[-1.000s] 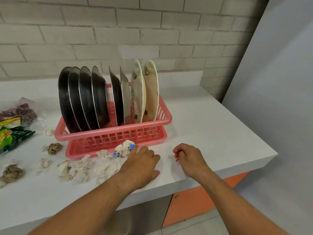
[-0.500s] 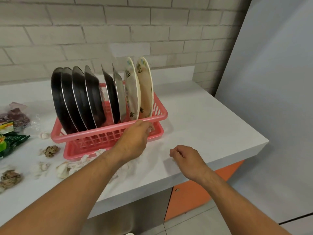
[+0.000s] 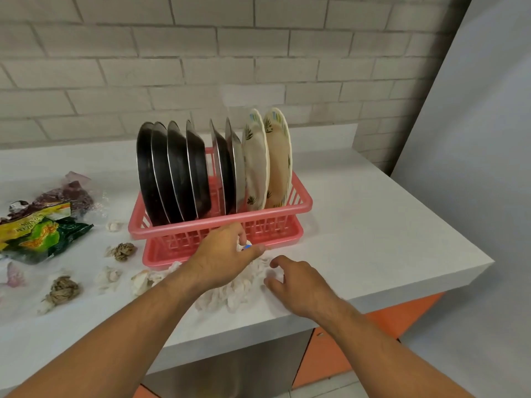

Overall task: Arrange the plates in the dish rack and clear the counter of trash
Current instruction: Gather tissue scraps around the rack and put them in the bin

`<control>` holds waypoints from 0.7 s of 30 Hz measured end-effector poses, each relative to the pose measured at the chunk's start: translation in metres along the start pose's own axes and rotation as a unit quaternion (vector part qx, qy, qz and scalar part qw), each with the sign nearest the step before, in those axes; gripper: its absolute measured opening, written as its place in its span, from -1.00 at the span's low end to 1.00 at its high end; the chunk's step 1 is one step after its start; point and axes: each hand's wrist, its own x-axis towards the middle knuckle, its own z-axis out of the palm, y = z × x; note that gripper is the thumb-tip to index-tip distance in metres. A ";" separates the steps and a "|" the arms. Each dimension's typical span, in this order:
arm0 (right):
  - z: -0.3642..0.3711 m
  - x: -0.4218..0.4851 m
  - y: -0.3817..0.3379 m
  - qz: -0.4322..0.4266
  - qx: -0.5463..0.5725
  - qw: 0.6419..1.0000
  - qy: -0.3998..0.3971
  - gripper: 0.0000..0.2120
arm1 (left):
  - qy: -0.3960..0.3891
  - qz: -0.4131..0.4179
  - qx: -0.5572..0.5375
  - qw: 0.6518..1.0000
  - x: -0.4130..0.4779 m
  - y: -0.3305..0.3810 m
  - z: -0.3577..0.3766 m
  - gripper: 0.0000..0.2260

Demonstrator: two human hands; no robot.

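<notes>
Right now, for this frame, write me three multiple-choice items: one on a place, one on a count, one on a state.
1. Where is the green and yellow snack wrapper? A left of the dish rack; B inside the rack; C on the floor.
2. How many cream leaf-print plates stand in the rack? A one; B two; C four.
3. What is the left hand doing? A pressing flat on a plate; B pinching a white paper scrap; C gripping a dark plate.
Key: 1 A, it lies on the counter beyond the rack's left end. 2 B, two stand at its right end. 3 B, thumb and finger close on the scrap.
</notes>
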 end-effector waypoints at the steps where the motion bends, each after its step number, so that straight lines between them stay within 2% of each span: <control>1: 0.000 0.003 -0.001 0.001 -0.015 1.000 0.001 -0.58 | -0.019 -0.013 -0.001 1.000 -0.001 -0.001 -0.001 -0.78; 3: -0.001 0.010 -0.003 0.004 -0.037 0.999 0.003 -0.51 | -0.045 -0.028 -0.003 0.999 -0.001 -0.006 -0.003 -0.80; 7: 0.004 0.025 -0.006 0.018 -0.057 0.998 -0.002 -0.48 | -0.039 -0.020 0.014 0.999 -0.001 -0.013 -0.008 -0.89; 12: 0.006 0.035 -0.005 0.019 -0.077 0.997 0.012 -0.69 | -0.064 -0.050 -0.035 0.996 -0.004 -0.018 -0.002 -0.83; 14: 0.004 0.034 -0.004 0.016 -0.072 0.997 0.017 -0.74 | -0.052 -0.040 -0.036 0.997 -0.003 -0.020 0.001 -0.89; 21: -0.011 0.025 0.008 -0.009 0.048 0.998 0.032 -0.86 | 0.001 -0.046 -0.065 0.997 0.001 -0.017 0.010 -0.57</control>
